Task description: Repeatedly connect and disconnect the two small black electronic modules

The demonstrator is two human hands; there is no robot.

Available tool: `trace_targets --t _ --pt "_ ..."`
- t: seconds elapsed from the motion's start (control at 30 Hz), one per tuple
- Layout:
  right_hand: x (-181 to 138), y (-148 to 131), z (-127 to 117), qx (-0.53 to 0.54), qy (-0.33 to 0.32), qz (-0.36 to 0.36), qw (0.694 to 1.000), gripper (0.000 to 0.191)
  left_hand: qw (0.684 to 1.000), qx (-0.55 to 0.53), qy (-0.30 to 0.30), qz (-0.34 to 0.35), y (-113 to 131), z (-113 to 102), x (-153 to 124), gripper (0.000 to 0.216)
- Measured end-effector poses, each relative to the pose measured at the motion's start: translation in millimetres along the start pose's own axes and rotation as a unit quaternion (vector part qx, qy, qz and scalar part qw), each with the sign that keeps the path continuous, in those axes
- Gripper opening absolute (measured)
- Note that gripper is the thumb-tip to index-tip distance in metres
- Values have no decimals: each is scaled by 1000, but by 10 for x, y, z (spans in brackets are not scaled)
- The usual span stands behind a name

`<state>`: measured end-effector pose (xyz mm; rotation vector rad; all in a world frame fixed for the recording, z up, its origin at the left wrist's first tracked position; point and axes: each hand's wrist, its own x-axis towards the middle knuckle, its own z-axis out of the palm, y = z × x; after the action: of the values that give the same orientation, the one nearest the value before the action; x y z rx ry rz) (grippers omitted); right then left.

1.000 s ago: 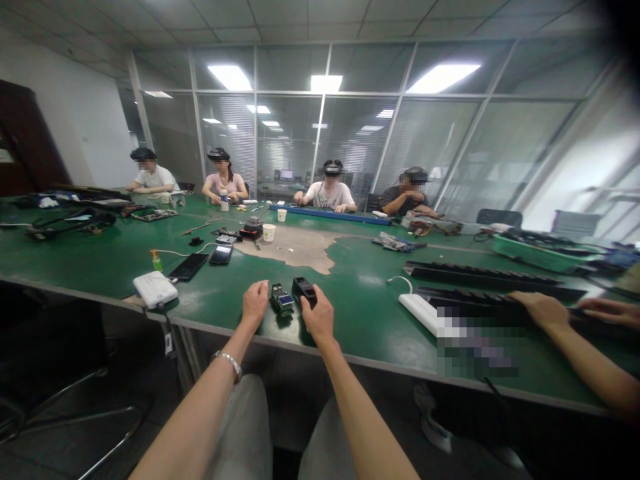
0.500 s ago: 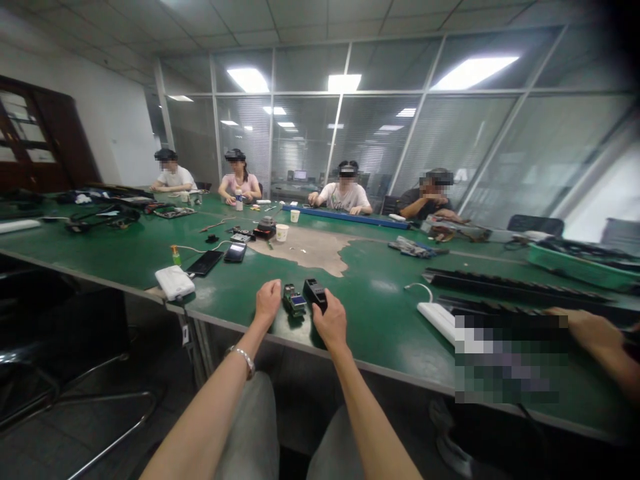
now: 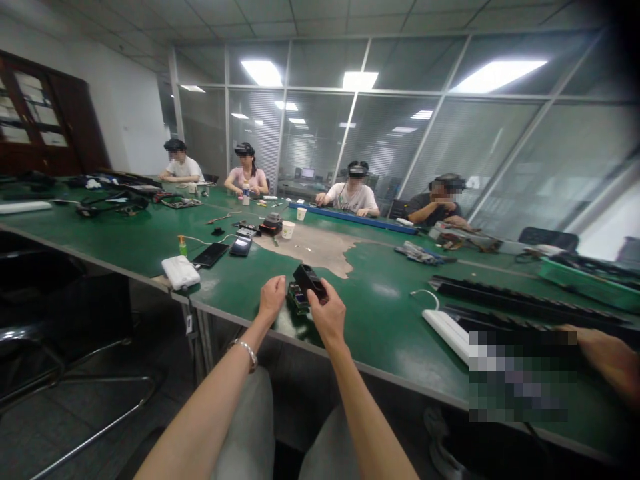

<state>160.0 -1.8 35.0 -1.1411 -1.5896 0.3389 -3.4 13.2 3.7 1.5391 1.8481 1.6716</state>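
My right hand [image 3: 329, 313] is closed around a small black box-shaped part [image 3: 309, 281] and holds it tilted just above the green table [image 3: 380, 313]. My left hand [image 3: 271, 299] is curled against the left side of a small green circuit board module [image 3: 298, 299] that lies on the table near the front edge. The black part hangs over that module. A metal bracelet [image 3: 245, 350] sits on my left wrist.
A white power bank [image 3: 181, 272], two phones [image 3: 211, 254] and a small green bottle [image 3: 183, 245] lie to the left. A white power strip [image 3: 449, 328] and long black trays [image 3: 520, 299] lie to the right, beside a co-worker's hand [image 3: 607, 357]. Several people sit across the table.
My right hand has lifted the black part off the table and tilted it over the green module. The camera has turned a little to the left.
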Motion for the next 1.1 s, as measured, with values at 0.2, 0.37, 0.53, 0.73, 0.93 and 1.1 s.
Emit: trace_targets --t 0.2,0.37,0.53,0.73,0.93,1.1 --pt "-56 -124 109 -58 -24 -64 996 45 1000 -9 2 -3 17 -15 -7 36" --pt "-136 -83 169 -109 -53 -76 990 45 1000 -17 4 -7 -12 -13 4 36" --pt "-240 -22 193 -132 -83 -77 985 54 1000 -22 4 -7 -55 0 20 36" --pt "-296 80 259 -104 -40 -89 990 65 1000 -20 1 -1 -28 -6 18 35" --pt "-346 186 289 -88 -41 -85 992 63 1000 -16 1 -4 5 -15 -4 35" --pt "-365 167 291 -101 -42 -87 990 56 1000 -17 -2 -1 13 -22 -7 34"
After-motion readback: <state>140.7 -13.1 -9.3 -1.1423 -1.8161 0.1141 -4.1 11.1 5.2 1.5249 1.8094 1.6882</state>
